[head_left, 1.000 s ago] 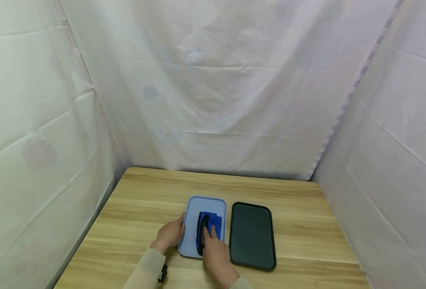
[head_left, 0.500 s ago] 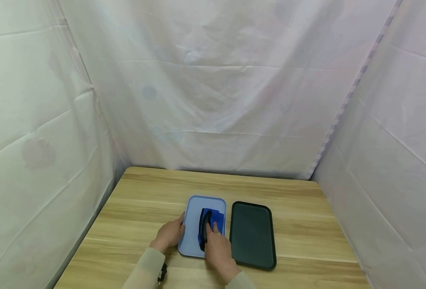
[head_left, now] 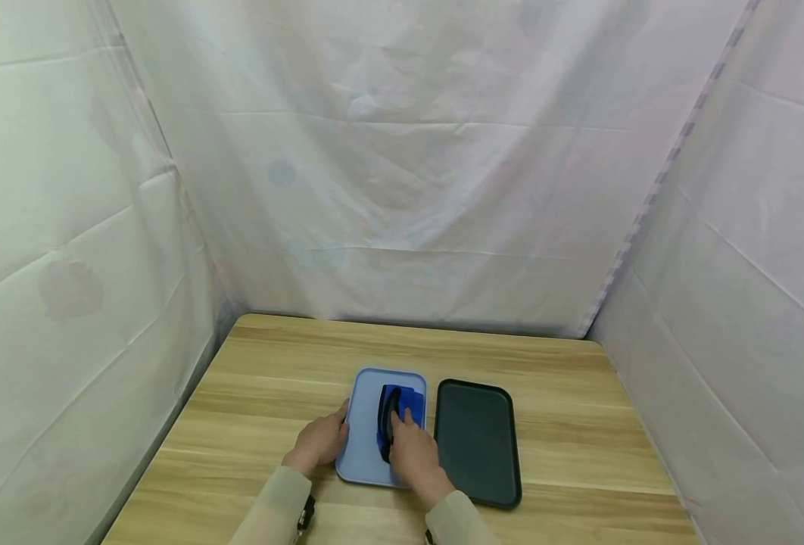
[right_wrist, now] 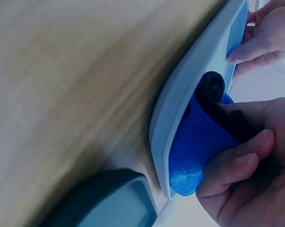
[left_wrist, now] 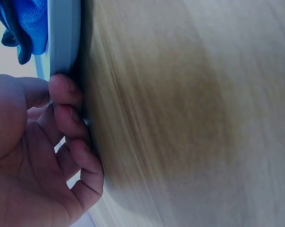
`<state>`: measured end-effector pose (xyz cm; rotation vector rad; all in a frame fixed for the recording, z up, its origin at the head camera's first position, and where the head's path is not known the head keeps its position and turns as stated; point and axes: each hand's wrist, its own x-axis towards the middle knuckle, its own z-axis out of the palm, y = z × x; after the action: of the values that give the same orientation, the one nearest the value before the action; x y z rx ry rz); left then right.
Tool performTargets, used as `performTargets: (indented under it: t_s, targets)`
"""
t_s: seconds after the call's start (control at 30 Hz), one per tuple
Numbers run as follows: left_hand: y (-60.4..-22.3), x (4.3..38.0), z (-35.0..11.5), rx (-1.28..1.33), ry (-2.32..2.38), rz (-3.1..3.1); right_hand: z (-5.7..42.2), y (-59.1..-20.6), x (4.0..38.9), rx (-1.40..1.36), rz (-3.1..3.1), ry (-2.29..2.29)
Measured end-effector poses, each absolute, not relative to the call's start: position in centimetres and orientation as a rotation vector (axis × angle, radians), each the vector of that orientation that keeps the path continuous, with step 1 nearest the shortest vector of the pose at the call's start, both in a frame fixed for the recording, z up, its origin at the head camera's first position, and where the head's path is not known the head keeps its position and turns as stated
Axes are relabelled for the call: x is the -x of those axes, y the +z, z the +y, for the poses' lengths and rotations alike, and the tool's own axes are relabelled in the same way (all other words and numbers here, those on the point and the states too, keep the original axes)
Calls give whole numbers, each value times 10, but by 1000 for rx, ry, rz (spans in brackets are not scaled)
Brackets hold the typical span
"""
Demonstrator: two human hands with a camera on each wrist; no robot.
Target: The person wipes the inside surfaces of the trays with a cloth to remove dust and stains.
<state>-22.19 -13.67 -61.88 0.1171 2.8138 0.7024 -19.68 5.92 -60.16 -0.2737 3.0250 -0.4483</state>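
A light blue tray [head_left: 363, 458] lies on the table, its left rim gripped by my left hand [head_left: 323, 440]. In the left wrist view, the curled left fingers [left_wrist: 70, 120] meet the tray's outer edge. On the tray sits a blue cloth duster [head_left: 412, 400] with a black arched handle [head_left: 388, 422]. My right hand [head_left: 416, 458] holds this handle, the fingers wrapped round it in the right wrist view. The blue pile [right_wrist: 194, 142] lies against the tray's inside, near its right rim. The right hand hides part of the duster and the tray's near right corner.
A dark green tray [head_left: 477, 446] stands close to the right of the light blue one. Both rest on a wood-grain table [head_left: 293, 352]. White cloth walls [head_left: 402, 189] enclose the table's back and sides. A black band [head_left: 306, 515] is on the left wrist.
My right hand has slid the duster away from me and slightly right across the light blue tray. The left hand and both trays have stayed in place.
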Motion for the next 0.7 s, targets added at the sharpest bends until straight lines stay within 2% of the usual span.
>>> performTargets:
  t_s: [0.7]
  targets:
    - [-619, 222, -137, -125, 687, 2821, 62, -601, 230, 261, 2945, -433]
